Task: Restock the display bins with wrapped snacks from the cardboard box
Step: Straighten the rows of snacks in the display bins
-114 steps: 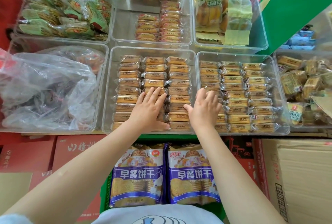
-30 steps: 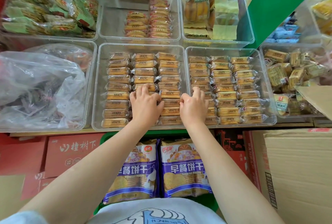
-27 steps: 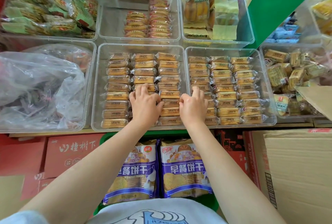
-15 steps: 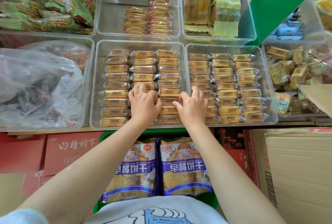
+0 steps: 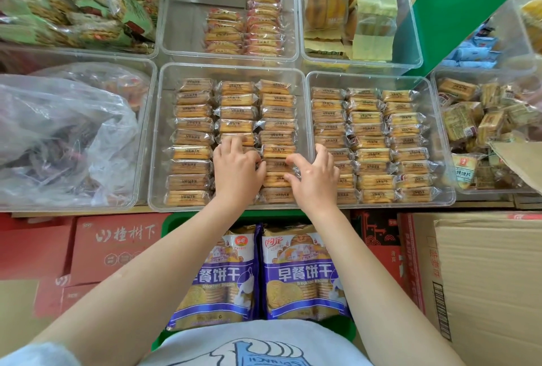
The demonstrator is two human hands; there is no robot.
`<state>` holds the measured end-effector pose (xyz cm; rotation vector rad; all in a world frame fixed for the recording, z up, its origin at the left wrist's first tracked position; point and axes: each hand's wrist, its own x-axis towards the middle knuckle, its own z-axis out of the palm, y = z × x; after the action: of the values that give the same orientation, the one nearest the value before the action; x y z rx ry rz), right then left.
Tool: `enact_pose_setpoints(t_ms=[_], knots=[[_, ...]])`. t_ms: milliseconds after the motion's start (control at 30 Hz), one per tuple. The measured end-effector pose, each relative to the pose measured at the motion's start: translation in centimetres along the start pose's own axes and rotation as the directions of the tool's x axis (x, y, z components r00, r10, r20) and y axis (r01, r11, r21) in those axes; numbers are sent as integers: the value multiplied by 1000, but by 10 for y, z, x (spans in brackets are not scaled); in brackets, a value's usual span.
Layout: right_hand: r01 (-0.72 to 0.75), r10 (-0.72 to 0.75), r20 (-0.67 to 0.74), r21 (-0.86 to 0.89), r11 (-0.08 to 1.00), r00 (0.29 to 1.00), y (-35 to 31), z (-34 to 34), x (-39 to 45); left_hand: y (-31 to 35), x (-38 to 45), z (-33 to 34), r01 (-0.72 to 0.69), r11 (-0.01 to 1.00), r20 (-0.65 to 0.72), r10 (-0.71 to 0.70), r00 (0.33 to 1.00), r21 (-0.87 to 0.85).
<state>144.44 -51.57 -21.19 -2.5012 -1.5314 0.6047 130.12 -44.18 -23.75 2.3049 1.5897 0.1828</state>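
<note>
Inside the centre clear display bin [image 5: 155, 142], wrapped snacks [image 5: 192, 138] lie in three neat columns of tan biscuit packs. Left hand [image 5: 236, 170] rests on the middle column, fingers curled down onto the packs; whether it pinches one cannot be told. Right hand [image 5: 315, 178] sits just beside it, straddling the wall between this bin and the right-hand display bin [image 5: 440, 142], thumb and fingers curved over a pack in the third column. Below the bins' front edge, two purple breakfast-biscuit bags [image 5: 302, 271] stand in a green crate [image 5: 170, 220]. Cardboard box [image 5: 484, 277] stands at lower right, red cartons [image 5: 114, 245] at lower left, and a crumpled plastic bag [image 5: 64, 131] fills the left bin
</note>
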Motion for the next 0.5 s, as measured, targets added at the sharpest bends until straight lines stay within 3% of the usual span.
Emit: enact_pose_setpoints(t_ms=[300, 400, 500], knots=[[-33, 33, 52, 7, 999, 998, -1, -2, 1, -2, 1, -1, -41, 998, 24, 42, 999, -47], [-11, 15, -57, 85, 996, 998, -5, 0, 1, -5, 0, -2, -29, 995, 28, 32, 999, -97], [27, -12, -152, 95, 995, 988, -5, 2, 5, -7, 2, -5, -30, 974, -56, 18, 998, -226]])
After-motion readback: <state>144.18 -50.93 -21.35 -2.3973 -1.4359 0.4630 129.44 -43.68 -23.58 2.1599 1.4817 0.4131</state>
